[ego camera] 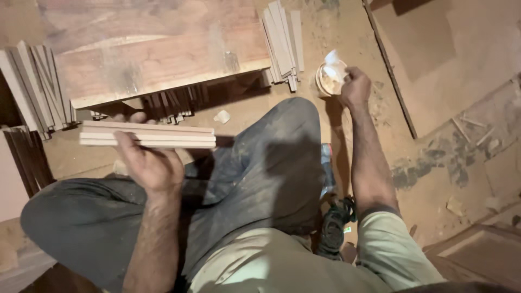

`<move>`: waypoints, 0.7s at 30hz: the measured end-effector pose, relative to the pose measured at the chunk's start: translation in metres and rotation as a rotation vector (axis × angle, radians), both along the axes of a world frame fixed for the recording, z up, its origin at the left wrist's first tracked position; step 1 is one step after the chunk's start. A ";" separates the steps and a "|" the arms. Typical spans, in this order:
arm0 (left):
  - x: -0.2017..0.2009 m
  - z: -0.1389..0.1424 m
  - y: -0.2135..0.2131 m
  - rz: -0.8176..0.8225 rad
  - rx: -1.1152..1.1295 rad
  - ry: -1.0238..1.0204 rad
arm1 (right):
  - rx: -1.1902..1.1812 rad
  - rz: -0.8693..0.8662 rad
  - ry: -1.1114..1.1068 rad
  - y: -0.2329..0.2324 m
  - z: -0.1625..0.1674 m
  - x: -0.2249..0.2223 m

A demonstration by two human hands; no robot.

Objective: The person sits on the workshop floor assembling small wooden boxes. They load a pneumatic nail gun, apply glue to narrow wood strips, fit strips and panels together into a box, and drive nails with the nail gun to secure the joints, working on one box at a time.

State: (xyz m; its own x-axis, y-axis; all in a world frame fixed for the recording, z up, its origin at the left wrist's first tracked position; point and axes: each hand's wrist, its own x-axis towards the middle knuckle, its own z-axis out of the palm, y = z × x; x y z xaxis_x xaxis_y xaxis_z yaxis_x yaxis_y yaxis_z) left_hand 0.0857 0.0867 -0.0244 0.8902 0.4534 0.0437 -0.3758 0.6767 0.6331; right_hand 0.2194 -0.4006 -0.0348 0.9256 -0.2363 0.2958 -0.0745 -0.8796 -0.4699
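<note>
Strips of pale wood, stacked flat into a bundle of slats (pixel 147 135), sit clamped in the left hand (pixel 147 165), thumb over the near edge and fingers underneath, held level above the left knee. I count about 3 layers in that bundle, though the exact number is hard to tell. The right hand (pixel 355 87) reaches well away from the bundle, out over the dusty floor (pixel 461 179), its fingers closed on the rim of 1 small round container (pixel 329 78) with something white sticking out of it. The 2 hands are wide apart, the raised right knee between them. Just left of the container lies 1 loose pile of slats (pixel 283 40); another fan of slats (pixel 35 84) leans at far left. 1 thick wooden block (pixel 163 65) lies beyond the bundle.
</note>
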 end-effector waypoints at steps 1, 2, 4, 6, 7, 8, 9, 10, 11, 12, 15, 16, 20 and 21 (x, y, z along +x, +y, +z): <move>-0.001 0.000 -0.005 -0.004 -0.061 0.047 | 0.021 -0.029 0.076 -0.008 -0.016 0.002; -0.002 0.000 -0.010 -0.008 -0.118 0.098 | 0.045 -0.058 0.158 -0.011 -0.028 0.002; 0.000 0.000 -0.018 -0.014 -0.131 0.149 | -0.051 -0.049 0.171 -0.004 -0.033 0.006; 0.004 -0.003 -0.024 0.004 -0.052 0.141 | -0.040 -0.076 0.167 0.009 -0.034 0.012; 0.007 -0.004 -0.026 0.005 -0.059 0.123 | 0.018 -0.112 0.168 0.022 -0.023 0.011; 0.010 -0.006 -0.028 0.004 -0.063 0.102 | 0.001 -0.046 0.045 0.040 -0.010 0.009; 0.013 -0.008 -0.030 0.014 -0.089 0.141 | -0.010 0.018 -0.081 0.062 0.007 0.005; 0.015 -0.009 -0.032 0.020 -0.118 0.186 | 0.125 0.124 -0.070 0.087 0.026 -0.001; 0.017 -0.009 -0.034 0.003 -0.106 0.211 | 0.258 0.224 -0.044 0.115 0.044 -0.013; 0.017 -0.009 -0.036 -0.017 -0.094 0.241 | 0.287 0.400 -0.008 0.146 0.061 -0.028; 0.018 -0.003 -0.045 -0.051 0.018 0.268 | 0.250 1.018 -0.054 0.236 0.099 -0.061; 0.018 0.001 -0.048 -0.070 -0.001 0.222 | 0.172 1.115 -0.103 0.263 0.107 -0.062; 0.024 0.014 -0.049 -0.071 0.025 0.132 | 0.069 1.196 -0.060 0.323 0.125 -0.056; 0.027 0.017 -0.045 -0.098 0.000 0.104 | 0.088 1.190 -0.042 0.329 0.129 -0.049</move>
